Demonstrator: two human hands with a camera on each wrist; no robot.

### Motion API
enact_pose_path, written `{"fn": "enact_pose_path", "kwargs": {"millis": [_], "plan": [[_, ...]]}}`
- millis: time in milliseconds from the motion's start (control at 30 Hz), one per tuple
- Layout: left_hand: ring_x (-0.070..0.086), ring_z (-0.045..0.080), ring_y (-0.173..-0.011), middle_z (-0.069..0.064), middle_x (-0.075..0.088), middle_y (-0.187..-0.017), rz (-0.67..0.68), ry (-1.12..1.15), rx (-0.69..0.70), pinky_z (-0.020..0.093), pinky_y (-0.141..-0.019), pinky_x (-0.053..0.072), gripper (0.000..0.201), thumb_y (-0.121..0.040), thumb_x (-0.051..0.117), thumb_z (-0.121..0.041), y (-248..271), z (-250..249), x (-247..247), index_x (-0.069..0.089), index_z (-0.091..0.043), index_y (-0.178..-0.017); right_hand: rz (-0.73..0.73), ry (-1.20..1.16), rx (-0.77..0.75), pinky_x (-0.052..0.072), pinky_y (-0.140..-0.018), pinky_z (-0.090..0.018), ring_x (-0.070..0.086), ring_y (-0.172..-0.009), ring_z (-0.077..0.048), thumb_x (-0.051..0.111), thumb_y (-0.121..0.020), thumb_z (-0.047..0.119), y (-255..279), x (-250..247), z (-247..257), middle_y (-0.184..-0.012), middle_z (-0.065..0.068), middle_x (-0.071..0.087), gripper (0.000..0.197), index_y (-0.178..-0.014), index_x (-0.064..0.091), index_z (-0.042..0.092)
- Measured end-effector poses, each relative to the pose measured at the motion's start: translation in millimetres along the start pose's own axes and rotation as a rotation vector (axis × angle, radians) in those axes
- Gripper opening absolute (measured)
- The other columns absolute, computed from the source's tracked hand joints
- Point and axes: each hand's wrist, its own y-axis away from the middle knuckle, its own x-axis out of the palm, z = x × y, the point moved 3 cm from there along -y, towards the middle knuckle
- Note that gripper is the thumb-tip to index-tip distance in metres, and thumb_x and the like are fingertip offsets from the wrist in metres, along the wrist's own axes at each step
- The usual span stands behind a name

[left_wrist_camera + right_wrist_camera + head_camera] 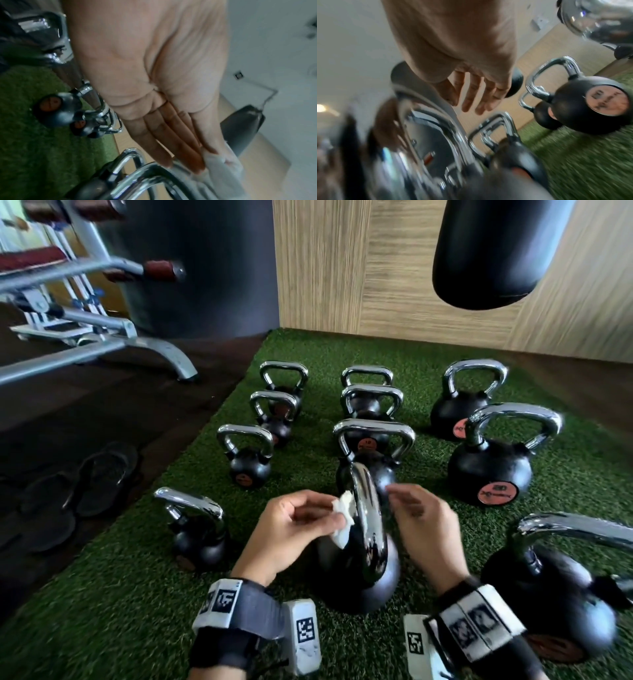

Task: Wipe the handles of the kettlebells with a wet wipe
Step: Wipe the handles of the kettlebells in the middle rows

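Note:
The near black kettlebell (359,583) stands on the green turf, its chrome handle (368,529) edge-on between my hands. My left hand (329,518) pinches a crumpled white wet wipe (342,522) against the handle's left side. In the left wrist view the wipe (223,169) lies at my fingertips (197,163), above the chrome handle (137,180). My right hand (404,501) hovers just right of the handle, blurred and holding nothing. In the right wrist view its fingers (476,102) are relaxed beside the handle (423,128).
Several more chrome-handled kettlebells (489,470) stand in rows on the turf (102,628), one close at my right (555,587) and one at my left (198,529). A black punching bag (496,251) hangs far right. A weight bench (85,337) and sandals (85,484) are on the dark floor to the left.

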Motion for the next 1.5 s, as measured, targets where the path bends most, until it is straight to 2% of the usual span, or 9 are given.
{"fn": "enact_pose_path", "kwargs": {"millis": [233, 400, 667, 733, 800, 900, 1167, 1367, 1500], "plan": [[0.072, 0.01, -0.065, 0.004, 0.073, -0.069, -0.013, 0.364, -0.069, 0.021, -0.065, 0.059, 0.022, -0.064, 0.08, -0.016, -7.8, -38.2, 23.8, 0.068, -0.008, -0.08, 0.247, -0.224, -0.234, 0.05, -0.083, -0.011, 0.069, -0.094, -0.004, 0.084, -0.071, 0.041, 10.6, -39.3, 74.8, -0.108, 0.02, 0.073, 0.044, -0.114, 0.076, 0.034], [0.071, 0.01, -0.067, 0.002, 0.074, -0.071, 0.003, 0.259, -0.021, 0.021, -0.065, 0.058, 0.017, -0.066, 0.084, -0.027, -6.2, -47.2, 37.5, 0.073, -0.014, -0.065, 0.198, -0.258, -0.215, 0.057, -0.089, -0.027, 0.072, -0.097, -0.002, 0.088, -0.071, 0.026, 12.3, -34.8, 71.5, -0.104, 0.018, 0.077, 0.04, -0.11, 0.079, 0.027], [0.071, -0.001, -0.084, -0.013, 0.079, -0.095, 0.028, -0.29, 0.067, 0.016, -0.079, 0.052, 0.015, -0.09, 0.077, -0.036, -12.9, -11.3, 11.0, 0.08, -0.038, -0.105, 0.135, -0.246, -0.146, 0.052, -0.07, -0.017, 0.072, -0.08, -0.005, 0.08, -0.083, 0.028, 7.1, -43.2, 46.2, -0.09, 0.011, 0.076, 0.013, -0.095, 0.081, 0.022], [0.063, -0.003, -0.115, -0.02, 0.07, -0.125, 0.09, -0.557, -0.068, 0.026, -0.101, 0.051, 0.051, -0.082, 0.084, -0.03, -11.3, 13.0, 0.7, 0.067, -0.045, -0.128, 0.128, -0.197, -0.09, 0.047, -0.066, -0.011, 0.069, -0.074, 0.0, 0.08, -0.084, 0.026, 2.2, -43.8, 31.5, -0.086, 0.011, 0.075, 0.012, -0.095, 0.081, 0.021], [0.025, 0.006, -0.153, -0.015, 0.033, -0.164, 0.342, -0.754, -0.174, 0.033, -0.125, 0.026, 0.11, -0.067, 0.093, -0.045, -5.6, 41.2, 3.8, 0.032, -0.036, -0.159, 0.12, -0.12, -0.017, 0.044, -0.065, -0.006, 0.066, -0.073, 0.006, 0.08, -0.084, 0.027, -0.9, -42.0, 14.2, -0.086, 0.014, 0.076, 0.019, -0.101, 0.081, 0.021], [-0.019, 0.013, -0.155, -0.015, -0.015, -0.17, 0.397, -0.871, -0.264, 0.051, -0.128, -0.002, 0.162, -0.044, 0.083, -0.082, 1.5, 77.7, 31.6, -0.018, -0.032, -0.16, 0.088, -0.037, 0.06, 0.053, -0.08, -0.013, 0.067, -0.085, 0.012, 0.082, -0.082, 0.031, -2.7, -36.5, -8.1, -0.094, 0.017, 0.077, 0.03, -0.11, 0.078, 0.022], [0.038, 0.028, -0.146, 0.013, 0.041, -0.157, -0.009, -0.97, 0.208, 0.044, -0.122, 0.033, 0.122, -0.065, 0.074, -0.068, -0.7, 105.3, 53.5, 0.031, 0.002, -0.155, 0.147, -0.028, 0.169, 0.055, -0.074, -0.033, 0.069, -0.066, -0.006, 0.079, -0.084, 0.031, -1.8, -20.2, -43.3, -0.078, 0.01, 0.077, 0.026, -0.109, 0.07, 0.032], [0.047, 0.01, -0.139, -0.005, 0.05, -0.147, 0.423, -0.608, 0.062, 0.035, -0.121, 0.037, 0.101, -0.062, 0.097, -0.041, -28.1, 86.7, 7.6, 0.036, -0.044, -0.142, 0.122, -0.257, 0.299, 0.055, -0.065, -0.021, 0.061, -0.081, -0.027, 0.067, -0.091, -0.003, -11.6, 9.2, -54.4, -0.103, -0.024, 0.066, 0.021, -0.111, 0.065, -0.008], [0.046, 0.003, -0.139, -0.005, 0.051, -0.146, 0.397, -0.563, 0.167, 0.018, -0.118, 0.033, 0.112, -0.062, 0.099, -0.03, -26.7, 89.4, 3.2, 0.026, -0.076, -0.134, 0.095, -0.262, 0.372, 0.062, -0.08, -0.04, 0.072, -0.087, -0.033, 0.074, -0.089, 0.007, -20.3, 25.0, -59.2, -0.098, -0.012, 0.072, 0.014, -0.102, 0.072, 0.008]]}}
